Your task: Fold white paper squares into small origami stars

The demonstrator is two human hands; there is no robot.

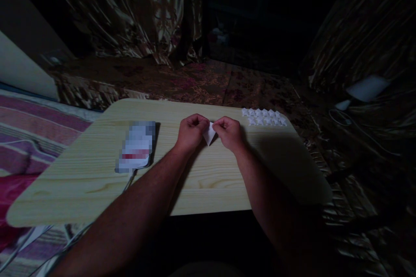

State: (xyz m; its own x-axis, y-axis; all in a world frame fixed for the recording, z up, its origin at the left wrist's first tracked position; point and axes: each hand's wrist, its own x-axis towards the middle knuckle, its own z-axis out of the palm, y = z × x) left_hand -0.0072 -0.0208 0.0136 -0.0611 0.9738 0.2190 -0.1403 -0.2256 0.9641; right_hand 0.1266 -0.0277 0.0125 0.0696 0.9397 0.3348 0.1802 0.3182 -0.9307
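Observation:
Between both hands, just above the wooden table (201, 181), is a small white folded paper (209, 135) with a triangular tip pointing down toward me. My left hand (194, 132) pinches its left side between thumb and fingers. On the other side, my right hand (229, 132) grips the upper right edge in the same way. The fingers cover the paper's upper part, so its full shape is hidden. Near the table's far right corner, several small white folded paper pieces (264, 117) lie in two rows.
A phone-like device (138, 145), blurred out, lies left of my forearm with a cable (130, 179) running off the near edge. A striped bedspread (29, 117) borders the table on the left. Patterned curtains (156, 8) hang behind, and a white lamp-like object (367, 88) stands at right.

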